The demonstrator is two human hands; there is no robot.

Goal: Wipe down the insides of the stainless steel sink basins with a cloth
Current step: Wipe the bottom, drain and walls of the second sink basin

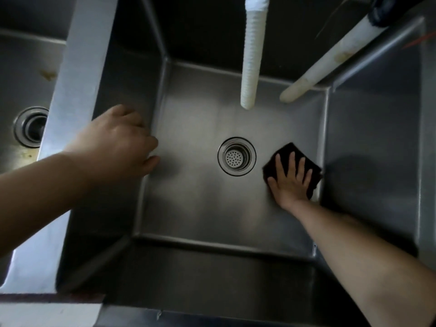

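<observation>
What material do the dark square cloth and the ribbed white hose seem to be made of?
The dark square cloth under the flat right hand looks like matte fabric or scouring pad; its weave is too dark to tell. The ribbed white hose looks like dull corrugated plastic, judging by its even ridges.

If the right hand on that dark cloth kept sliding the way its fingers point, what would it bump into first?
Probably the basin's back wall. The right hand points up the floor, passing right of the drain; the white pipe end seems to hang above that line, though depth is unclear.

Head camera looks steeply down, close above the sink basin [236, 208]
</observation>
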